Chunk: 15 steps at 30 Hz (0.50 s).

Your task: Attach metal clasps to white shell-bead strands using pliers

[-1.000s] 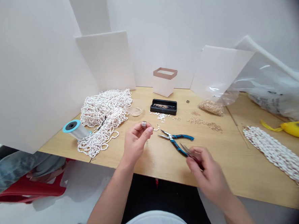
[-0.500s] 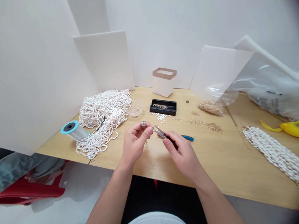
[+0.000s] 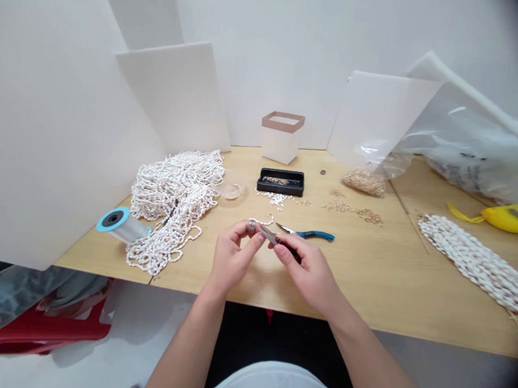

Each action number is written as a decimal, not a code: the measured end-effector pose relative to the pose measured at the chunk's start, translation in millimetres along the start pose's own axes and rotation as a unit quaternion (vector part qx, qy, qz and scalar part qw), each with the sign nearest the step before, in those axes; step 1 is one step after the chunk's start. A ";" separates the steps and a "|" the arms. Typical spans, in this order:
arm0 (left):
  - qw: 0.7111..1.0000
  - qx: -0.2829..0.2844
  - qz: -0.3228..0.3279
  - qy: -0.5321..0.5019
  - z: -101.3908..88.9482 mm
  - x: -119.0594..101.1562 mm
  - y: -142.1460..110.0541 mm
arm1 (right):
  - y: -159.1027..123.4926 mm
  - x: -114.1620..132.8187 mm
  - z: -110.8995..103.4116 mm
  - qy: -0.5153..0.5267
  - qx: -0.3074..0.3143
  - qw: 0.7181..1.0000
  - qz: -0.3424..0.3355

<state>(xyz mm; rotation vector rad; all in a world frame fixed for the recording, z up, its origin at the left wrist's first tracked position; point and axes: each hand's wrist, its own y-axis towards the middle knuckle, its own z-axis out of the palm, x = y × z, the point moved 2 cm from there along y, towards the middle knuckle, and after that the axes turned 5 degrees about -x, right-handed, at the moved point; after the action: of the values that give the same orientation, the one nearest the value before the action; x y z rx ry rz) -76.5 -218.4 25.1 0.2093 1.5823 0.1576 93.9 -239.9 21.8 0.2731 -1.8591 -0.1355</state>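
Note:
My left hand (image 3: pixel 235 257) pinches a small ribbed metal ring (image 3: pixel 252 224) between thumb and fingertips, with a short strand of white beads (image 3: pixel 266 221) just beyond it. My right hand (image 3: pixel 307 273) grips small steel-bladed snips (image 3: pixel 267 234) with dark handles, their tips touching or nearly touching the ring. Just above my right hand, blue-handled needle-nose pliers (image 3: pixel 309 234) lie on the wooden table (image 3: pixel 367 282). The snips' handles are mostly hidden in my right fingers.
A large heap of white bead strands (image 3: pixel 173 206) and a clear spool with a blue rim (image 3: pixel 121 225) lie to the left. Further back are a black tray (image 3: pixel 280 182), loose beads, a white box (image 3: pixel 282 138), and white boards. A yellow tape measure (image 3: pixel 509 218) sits right.
My right hand has moved left from beside the pliers, bringing the snips up to the ring in my left hand. The pliers now lie on the table, clear of my right hand.

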 end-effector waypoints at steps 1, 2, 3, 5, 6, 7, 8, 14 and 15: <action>1.000 0.002 0.005 0.013 -1.6 0.6 -1.4 | -0.7 -1.6 1.2 0.002 0.000 1.000 0.003; 1.000 0.003 0.009 0.024 -3.2 1.4 -2.5 | -1.2 -3.0 2.4 0.003 0.001 1.000 0.005; 0.999 0.002 0.014 0.033 -4.5 2.2 -3.3 | -1.6 -4.1 3.5 0.005 0.001 1.000 0.006; 0.999 0.004 0.018 0.043 -6.5 4.2 -4.2 | -1.9 -5.8 5.3 0.009 0.001 1.000 0.010; 0.999 0.006 0.019 0.046 -7.2 5.2 -4.5 | -2.1 -6.6 6.1 0.011 0.001 1.000 0.012; 0.999 0.007 0.019 0.049 -7.7 6.0 -4.6 | -2.6 -7.5 6.7 0.013 0.002 1.000 0.014; 0.998 0.008 0.019 0.052 -8.1 6.6 -5.0 | -3.5 -8.5 7.0 0.016 0.000 1.000 0.017; 0.997 0.049 0.002 0.064 -5.2 8.8 -16.4 | -22.4 -15.4 5.3 0.039 0.002 0.998 0.042; 0.996 0.055 -0.005 0.065 -3.6 9.3 -20.1 | -27.7 -16.6 4.9 0.041 0.002 0.998 0.049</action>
<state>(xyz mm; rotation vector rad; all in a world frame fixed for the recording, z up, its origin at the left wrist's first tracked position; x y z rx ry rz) -80.9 -235.7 11.5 0.2804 1.7239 0.0776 97.2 -262.6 -1.5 0.1866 -1.7868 -0.0523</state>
